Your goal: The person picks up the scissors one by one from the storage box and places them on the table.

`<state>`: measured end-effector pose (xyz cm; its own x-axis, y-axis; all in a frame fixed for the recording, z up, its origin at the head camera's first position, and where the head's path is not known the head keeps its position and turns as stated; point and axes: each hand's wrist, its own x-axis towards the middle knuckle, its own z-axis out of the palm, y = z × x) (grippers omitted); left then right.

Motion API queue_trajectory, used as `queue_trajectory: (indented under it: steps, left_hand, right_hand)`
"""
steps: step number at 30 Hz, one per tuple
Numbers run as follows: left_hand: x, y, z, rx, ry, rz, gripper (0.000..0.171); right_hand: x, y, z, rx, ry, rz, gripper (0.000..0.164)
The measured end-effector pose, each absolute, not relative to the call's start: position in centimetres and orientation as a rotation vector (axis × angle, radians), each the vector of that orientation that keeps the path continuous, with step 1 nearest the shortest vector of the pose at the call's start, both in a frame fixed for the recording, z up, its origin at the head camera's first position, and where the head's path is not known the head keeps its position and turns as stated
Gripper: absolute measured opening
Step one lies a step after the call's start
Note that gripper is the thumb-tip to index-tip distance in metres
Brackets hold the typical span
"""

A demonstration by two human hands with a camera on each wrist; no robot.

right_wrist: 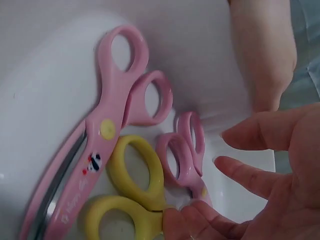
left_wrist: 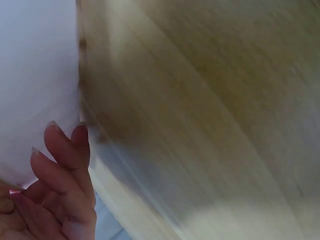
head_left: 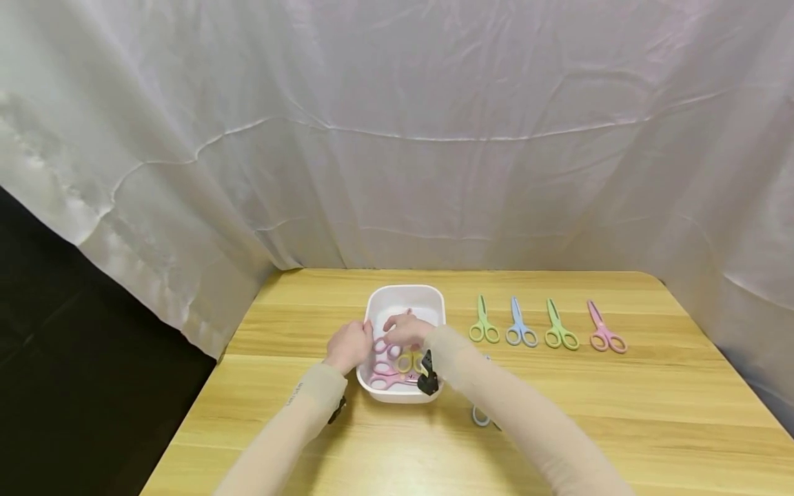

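My left hand [head_left: 349, 344] grips the left wall of a white plastic bin [head_left: 403, 397]; in the left wrist view its bent fingers [left_wrist: 70, 175] lie against the outer wall. My right hand [head_left: 409, 332] reaches down into the bin, thumb and fingers spread apart with nothing pinched between them. Below it lie pink scissors [right_wrist: 114, 95] with a panda print, yellow-handled scissors [right_wrist: 157, 177] and a second pink pair [right_wrist: 187, 172]. The right fingertips overlap the yellow and farther pink pairs in the right wrist view. The yellow blades are hidden.
Right of the bin, a row holds green scissors [head_left: 483, 321], blue scissors [head_left: 517, 321], another green pair [head_left: 555, 320] and pink scissors [head_left: 599, 322]. A light blue handle [head_left: 475, 415] shows from under my right forearm. A grey curtain [head_left: 434, 193] hangs behind the wooden table [head_left: 298, 303].
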<state>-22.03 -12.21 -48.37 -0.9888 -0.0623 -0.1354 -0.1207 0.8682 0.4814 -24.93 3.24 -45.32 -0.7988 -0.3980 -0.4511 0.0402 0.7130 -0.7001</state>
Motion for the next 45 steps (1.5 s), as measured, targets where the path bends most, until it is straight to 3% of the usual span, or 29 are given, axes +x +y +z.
queue_trajectory:
  steps: [20, 35, 45]
  left_hand:
    - [-22.11, -12.30, -48.49, -0.133, 2.926, 0.824, 0.049]
    - [-21.85, -12.16, -48.35, -0.158, 2.917, 0.823, 0.049]
    - [-21.94, -12.10, -48.38, -0.141, 2.932, 0.797, 0.049]
  right_hand:
    - [-25.60, 2.82, -45.67, -0.424, 2.377, -0.658, 0.049]
    - [-25.65, 3.16, -45.86, -0.468, 2.395, -0.615, 0.009]
    - [-25.78, 3.21, -46.01, -0.447, 2.405, -0.647, 0.006]
